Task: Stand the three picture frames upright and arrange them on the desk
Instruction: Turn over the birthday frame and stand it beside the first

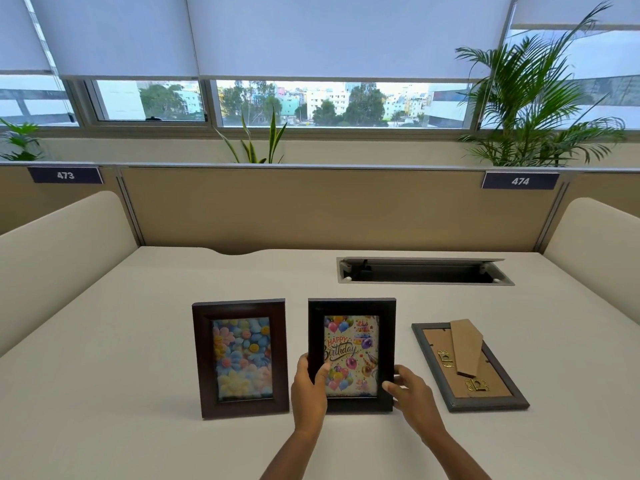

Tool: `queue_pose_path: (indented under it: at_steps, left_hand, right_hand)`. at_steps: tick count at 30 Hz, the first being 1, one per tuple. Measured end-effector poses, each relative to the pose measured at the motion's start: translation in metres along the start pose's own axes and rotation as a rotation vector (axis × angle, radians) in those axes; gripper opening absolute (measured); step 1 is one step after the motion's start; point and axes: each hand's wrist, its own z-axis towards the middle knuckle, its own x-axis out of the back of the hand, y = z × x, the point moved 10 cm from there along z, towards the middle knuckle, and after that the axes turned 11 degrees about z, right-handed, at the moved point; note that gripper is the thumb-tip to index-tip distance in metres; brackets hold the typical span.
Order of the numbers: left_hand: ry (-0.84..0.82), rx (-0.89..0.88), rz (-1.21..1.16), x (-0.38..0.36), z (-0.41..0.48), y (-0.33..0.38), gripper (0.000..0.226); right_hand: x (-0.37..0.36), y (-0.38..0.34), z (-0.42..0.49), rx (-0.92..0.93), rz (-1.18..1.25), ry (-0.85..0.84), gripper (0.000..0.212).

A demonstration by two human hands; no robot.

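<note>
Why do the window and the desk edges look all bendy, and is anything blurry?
Head view: the wide lens bows the window frame and the partition top; daylight is soft, shadows faint; the birthday frame, both hands and the flower frame look sharp, with no glare on the glass.

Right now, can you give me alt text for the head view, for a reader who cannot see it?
Two hands, left hand and right hand, grip the lower sides of an upright birthday frame on a pale desk. A flower frame stands upright to its left; a grey frame lies face down to its right, its cardboard stand showing.
</note>
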Motion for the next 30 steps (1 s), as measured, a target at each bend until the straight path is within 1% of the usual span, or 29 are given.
queue_pose_path:
  at_steps: [3, 7, 10, 13, 15, 17, 19, 21, 23, 24, 25, 26, 27, 28, 29, 30]
  left_hand:
    - [0.026, -0.007, 0.068, 0.0, -0.003, 0.001, 0.044]
    - [0.02, -0.004, 0.106, 0.0, -0.005, 0.003, 0.044]
    - [0.039, 0.007, 0.13, -0.001, -0.011, 0.001, 0.051]
    - [0.059, 0.033, 0.16, -0.008, -0.027, -0.002, 0.064]
    - [0.101, 0.05, 0.184, -0.011, -0.041, -0.003, 0.074]
    - [0.142, 0.07, 0.222, -0.017, -0.057, -0.007, 0.079]
    - [0.132, 0.006, 0.257, -0.027, -0.072, 0.002, 0.079]
    - [0.078, -0.139, 0.34, -0.046, -0.084, 0.019, 0.081]
    - [-0.007, -0.326, 0.462, -0.069, -0.09, 0.04, 0.089]
    - [-0.088, -0.398, 0.521, -0.085, -0.095, 0.047, 0.091]
    - [-0.239, -0.385, 0.513, -0.104, -0.099, 0.05, 0.085]
    - [-0.342, -0.37, 0.507, -0.119, -0.102, 0.05, 0.073]
    - [-0.428, -0.334, 0.497, -0.132, -0.103, 0.046, 0.065]
    - [-0.486, -0.315, 0.498, -0.144, -0.103, 0.045, 0.062]
    - [-0.536, -0.289, 0.507, -0.156, -0.102, 0.044, 0.062]
    - [-0.602, -0.267, 0.512, -0.167, -0.103, 0.045, 0.063]
  right_hand:
    - [0.0, -0.001, -0.001, 0.018, -0.01, 0.009, 0.04]
    - [-0.001, -0.002, 0.0, 0.037, -0.03, 0.005, 0.038]
    - [0.0, -0.002, 0.001, 0.042, -0.044, -0.005, 0.04]
    - [0.001, -0.002, 0.0, 0.057, -0.081, -0.037, 0.041]
    - [0.006, -0.002, 0.001, 0.075, -0.107, -0.059, 0.041]
    - [0.018, 0.002, 0.005, 0.077, -0.104, -0.05, 0.042]
    - [0.036, 0.002, 0.009, 0.094, -0.113, -0.007, 0.04]
    - [0.061, 0.002, 0.016, 0.126, -0.139, 0.07, 0.035]
    - [0.087, -0.001, 0.018, 0.142, -0.24, 0.155, 0.029]
    - [0.103, -0.005, 0.016, 0.151, -0.28, 0.23, 0.025]
    - [0.12, -0.008, 0.015, 0.158, -0.277, 0.314, 0.022]
    - [0.13, -0.001, 0.018, 0.115, -0.296, 0.324, 0.021]
    - [0.138, 0.001, 0.022, 0.119, -0.396, 0.328, 0.025]
    - [0.147, 0.003, 0.025, 0.111, -0.484, 0.352, 0.023]
    - [0.158, 0.011, 0.025, 0.029, -0.455, 0.401, 0.02]
    - [0.171, 0.016, 0.024, -0.019, -0.414, 0.478, 0.023]
